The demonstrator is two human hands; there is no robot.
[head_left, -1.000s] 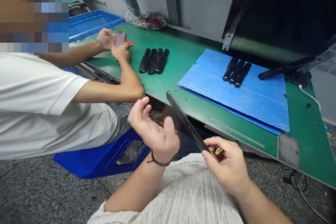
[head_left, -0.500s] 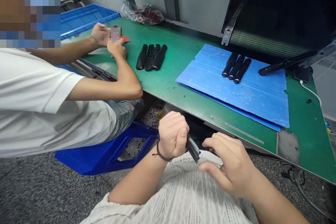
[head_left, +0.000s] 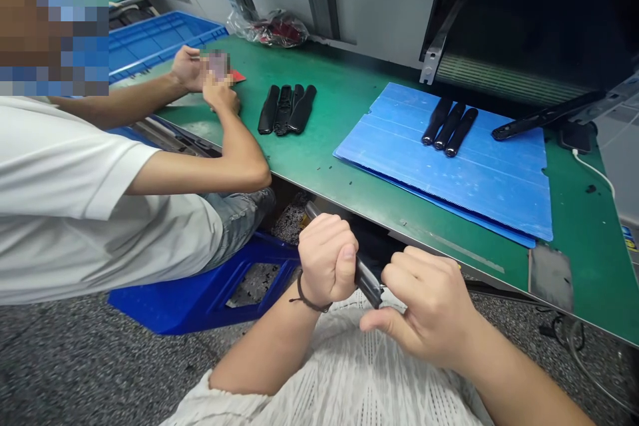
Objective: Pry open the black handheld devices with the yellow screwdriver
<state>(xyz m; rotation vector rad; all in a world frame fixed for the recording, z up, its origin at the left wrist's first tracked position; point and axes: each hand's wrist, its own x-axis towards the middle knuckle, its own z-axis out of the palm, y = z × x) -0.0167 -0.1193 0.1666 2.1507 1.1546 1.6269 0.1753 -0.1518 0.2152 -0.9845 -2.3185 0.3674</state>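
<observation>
My left hand is wrapped in a fist around a long black plastic handle shell, held slanting over my lap. Its far end shows above the fist, and its near end points down to the right. At that near end is my right hand, fingers curled against the tip and thumb stretched out just below it. Whether it pinches some small piece there is hidden. Three similar black shells lie side by side on a blue plastic board on the green table.
A co-worker's hands hold a blurred object at the left. Several black shells lie nearby on the table. Beyond are a blue crate and a plastic bag. A longer black piece and a grey flat plate are at the right.
My right hand has moved left to the near end of the shell, and its fingers have curled in. My left hand keeps its hold almost unmoved.
</observation>
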